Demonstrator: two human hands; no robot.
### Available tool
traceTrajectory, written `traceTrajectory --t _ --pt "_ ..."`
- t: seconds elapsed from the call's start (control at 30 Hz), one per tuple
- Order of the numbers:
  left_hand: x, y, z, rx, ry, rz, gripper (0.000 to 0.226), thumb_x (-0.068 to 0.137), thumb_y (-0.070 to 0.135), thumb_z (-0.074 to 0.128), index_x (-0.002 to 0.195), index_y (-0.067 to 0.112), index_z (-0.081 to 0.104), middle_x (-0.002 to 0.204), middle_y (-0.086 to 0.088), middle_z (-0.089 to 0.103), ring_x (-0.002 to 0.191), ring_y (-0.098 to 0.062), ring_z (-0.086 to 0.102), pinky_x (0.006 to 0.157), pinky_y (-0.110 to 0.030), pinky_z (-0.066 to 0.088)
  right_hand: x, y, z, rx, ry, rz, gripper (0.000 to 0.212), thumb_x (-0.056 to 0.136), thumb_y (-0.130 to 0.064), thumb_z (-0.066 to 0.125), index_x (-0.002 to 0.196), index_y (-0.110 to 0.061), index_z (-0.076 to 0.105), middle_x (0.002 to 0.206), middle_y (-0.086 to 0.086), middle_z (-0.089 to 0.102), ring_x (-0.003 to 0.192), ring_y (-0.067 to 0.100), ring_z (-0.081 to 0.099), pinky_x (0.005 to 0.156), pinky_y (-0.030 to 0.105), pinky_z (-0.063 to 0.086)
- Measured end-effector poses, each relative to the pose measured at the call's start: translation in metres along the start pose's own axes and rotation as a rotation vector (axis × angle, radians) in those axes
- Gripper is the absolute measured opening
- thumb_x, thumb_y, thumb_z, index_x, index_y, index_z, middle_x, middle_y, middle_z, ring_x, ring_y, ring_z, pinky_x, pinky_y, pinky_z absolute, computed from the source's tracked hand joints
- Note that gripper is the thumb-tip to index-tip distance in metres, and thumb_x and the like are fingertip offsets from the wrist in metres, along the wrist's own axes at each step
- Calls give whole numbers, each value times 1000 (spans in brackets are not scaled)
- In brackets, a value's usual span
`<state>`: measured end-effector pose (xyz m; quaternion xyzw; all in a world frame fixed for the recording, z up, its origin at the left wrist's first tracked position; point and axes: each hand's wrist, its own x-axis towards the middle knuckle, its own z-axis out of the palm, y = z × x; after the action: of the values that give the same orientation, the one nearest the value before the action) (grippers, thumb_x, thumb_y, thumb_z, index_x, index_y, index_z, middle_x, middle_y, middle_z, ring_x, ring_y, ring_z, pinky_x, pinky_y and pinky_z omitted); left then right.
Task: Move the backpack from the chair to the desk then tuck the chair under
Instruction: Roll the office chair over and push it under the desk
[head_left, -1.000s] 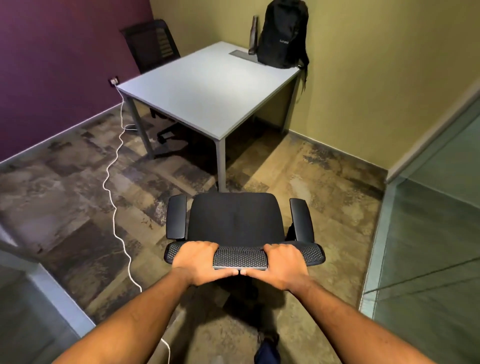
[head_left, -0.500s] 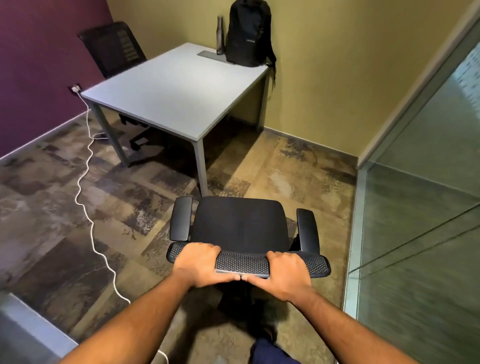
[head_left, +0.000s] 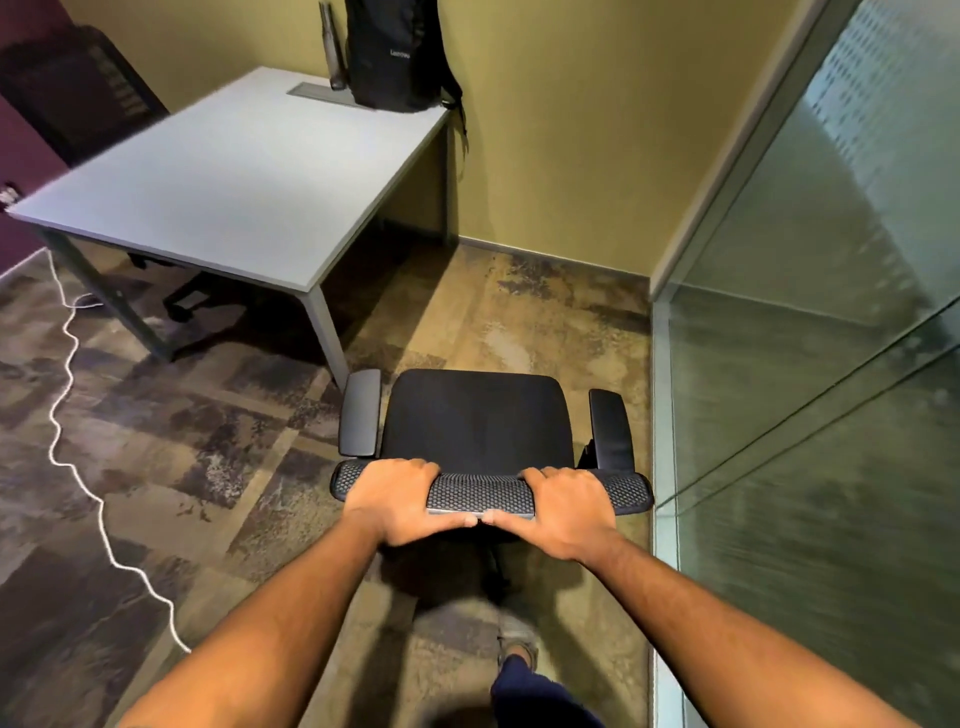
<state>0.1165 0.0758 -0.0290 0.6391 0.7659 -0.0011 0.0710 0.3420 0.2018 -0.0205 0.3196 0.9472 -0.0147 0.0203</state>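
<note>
A black office chair (head_left: 478, 415) with two armrests stands on the floor in front of me, seat facing away, just right of the desk's near corner leg. My left hand (head_left: 397, 499) and my right hand (head_left: 563, 506) both grip the mesh top edge of its backrest, thumbs nearly touching. The grey desk (head_left: 234, 171) stretches away to the upper left. A black backpack (head_left: 395, 52) stands upright on the desk's far right corner, leaning against the yellow wall.
A glass partition (head_left: 810, 364) runs close along the chair's right side. A second black chair (head_left: 78, 88) sits behind the desk at far left. A white cable (head_left: 72, 374) snakes over the patterned floor. A dark bottle (head_left: 332, 47) stands beside the backpack.
The chair has shifted right and forward toward the desk's right side with both hands still on the backrest; the view swung right, so the desk and backpack now sit further left.
</note>
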Motion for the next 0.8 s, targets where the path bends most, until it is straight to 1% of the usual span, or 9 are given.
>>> traceTrajectory --t 0.1,0.3,0.4,0.53,0.6,0.7,0.8 --pt "35 1 -2 -36 -9 21 110 66 110 15 125 32 65 122 6 73 109 -21 71 85 -40 55 19 24 1 6 7 29 114 72 -108 10 119 -23 71 102 1 77 93 24 73 82 40 52" --pt "103 7 -12 -19 -16 49 106 74 105 10 130 32 64 125 6 73 112 -21 70 86 -40 55 61 70 0 -5 -4 52 110 74 -107 12 109 -22 72 95 1 76 86 25 73 73 40 50" --pt "131 8 -14 -22 -31 35 103 77 101 10 133 32 62 126 5 73 115 -21 69 90 -40 54 82 89 1 -5 -11 38 110 76 -106 12 105 -20 73 92 3 76 83 26 72 71 40 49" --pt "172 12 -21 -39 -29 4 101 77 101 12 126 30 64 119 2 75 110 -23 70 89 -41 55 113 119 -3 7 -10 43 112 77 -106 13 107 -17 74 95 5 78 85 28 74 71 40 50" --pt "194 16 -25 -28 -34 -4 97 78 100 14 119 29 65 114 2 75 106 -23 70 85 -41 55 128 136 -5 19 -20 51 115 75 -107 11 111 -17 74 99 5 78 90 28 74 75 41 51" --pt "224 21 -28 -39 -18 -14 97 74 102 8 107 30 64 105 3 75 98 -22 71 79 -40 54 154 162 -9 19 -23 39 119 73 -108 10 114 -16 73 102 7 78 92 30 73 76 42 50" --pt "253 27 -28 -37 -15 -44 98 75 103 9 109 30 65 103 4 75 95 -21 71 78 -39 55 177 191 -8 19 -19 11 119 72 -108 11 113 -15 73 102 8 77 92 31 74 77 43 50"
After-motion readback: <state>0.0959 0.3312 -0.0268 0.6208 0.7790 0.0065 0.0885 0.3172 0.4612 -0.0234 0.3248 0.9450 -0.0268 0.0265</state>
